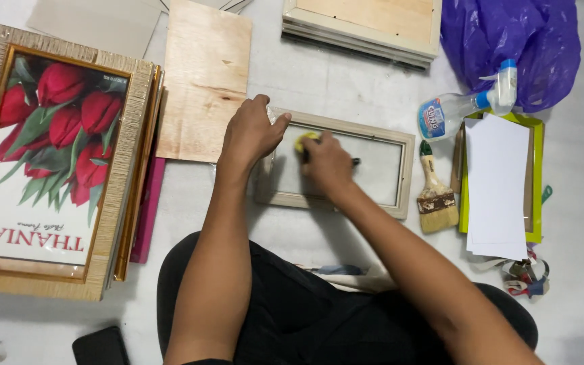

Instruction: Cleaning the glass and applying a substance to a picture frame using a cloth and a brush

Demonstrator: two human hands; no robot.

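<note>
Frame (336, 164) lay flat on the floor, mid-scene, just far of the knees. Left hand (251, 132) pressed on its far-left corner, fingers curled narrow over the edge. Right hand (327, 164) rested on the glass, fingers closed around a yellow cloth (305, 140). Brush (436, 192) lay just right of the frame; spray bottle (464, 107) beyond it. Tulip picture (52, 159) stood at left.

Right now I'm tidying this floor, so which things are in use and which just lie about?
In use: frame held by left hand; yellow cloth under right hand.
Lying about: brush, spray bottle, purple bag, plywood, tulip frames, paper.
</note>
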